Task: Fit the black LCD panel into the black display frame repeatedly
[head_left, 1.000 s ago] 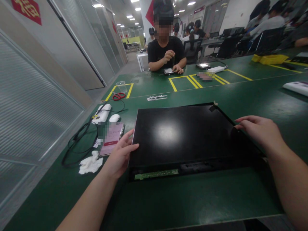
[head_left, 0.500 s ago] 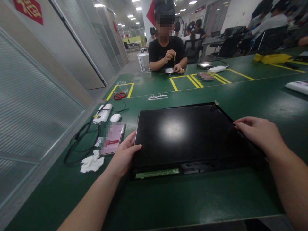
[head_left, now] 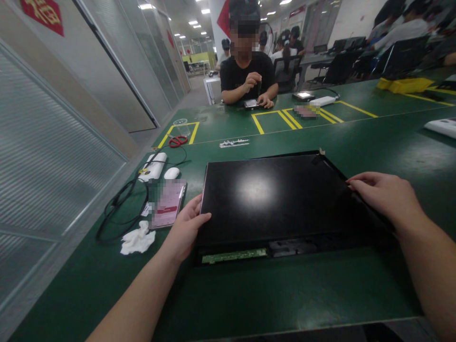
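A glossy black screen panel (head_left: 285,199) lies face up before me in a shallow black frame (head_left: 335,168), with a light's glare on its surface. Along the near edge a narrow green circuit board (head_left: 235,256) shows. My left hand (head_left: 185,230) grips the panel's left edge, thumb on top and the other fingers at the side and partly hidden beneath. On the right, my right hand (head_left: 388,197) pinches the frame's side edge between thumb and fingers. What its fingertips touch underneath is hidden.
Left of the panel are a phone (head_left: 169,204), crumpled tissue (head_left: 138,237), white mouse (head_left: 172,173), white power strip (head_left: 154,166), black cable (head_left: 103,221) and red-handled scissors (head_left: 178,141). White strips (head_left: 234,143) lie beyond the panel. Across the green table a person (head_left: 247,76) handles a small device.
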A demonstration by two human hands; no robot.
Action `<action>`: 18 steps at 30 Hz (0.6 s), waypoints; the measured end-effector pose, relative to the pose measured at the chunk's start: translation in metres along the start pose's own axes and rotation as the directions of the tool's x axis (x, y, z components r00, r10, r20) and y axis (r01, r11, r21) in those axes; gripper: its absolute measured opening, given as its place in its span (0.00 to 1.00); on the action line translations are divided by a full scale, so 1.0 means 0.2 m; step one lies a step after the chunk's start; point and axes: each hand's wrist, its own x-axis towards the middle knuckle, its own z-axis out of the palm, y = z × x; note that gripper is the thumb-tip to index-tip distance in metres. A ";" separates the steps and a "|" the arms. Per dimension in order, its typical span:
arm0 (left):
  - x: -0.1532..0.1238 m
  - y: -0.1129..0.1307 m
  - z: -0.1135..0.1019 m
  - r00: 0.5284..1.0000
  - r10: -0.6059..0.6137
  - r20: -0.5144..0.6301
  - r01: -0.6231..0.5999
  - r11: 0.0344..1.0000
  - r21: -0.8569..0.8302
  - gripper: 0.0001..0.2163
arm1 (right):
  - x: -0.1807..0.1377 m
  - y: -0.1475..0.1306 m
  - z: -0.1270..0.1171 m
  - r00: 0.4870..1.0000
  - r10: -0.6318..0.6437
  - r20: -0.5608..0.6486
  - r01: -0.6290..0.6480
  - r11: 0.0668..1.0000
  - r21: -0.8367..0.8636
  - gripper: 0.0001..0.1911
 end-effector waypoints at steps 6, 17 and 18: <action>0.00 -0.01 -0.01 1.000 0.013 0.011 -0.014 1.000 0.020 0.34 | 0.00 0.00 0.01 1.000 -0.010 -0.001 0.010 1.000 -0.010 0.16; 0.00 -0.01 -0.05 0.977 0.193 -0.093 -0.172 0.965 0.196 0.26 | -0.01 -0.02 -0.02 0.999 0.022 0.044 -0.022 1.000 0.002 0.15; 0.01 -0.01 -0.06 0.973 0.204 -0.107 -0.176 0.958 0.226 0.25 | -0.01 -0.02 -0.01 0.999 0.020 0.041 -0.020 1.000 0.003 0.15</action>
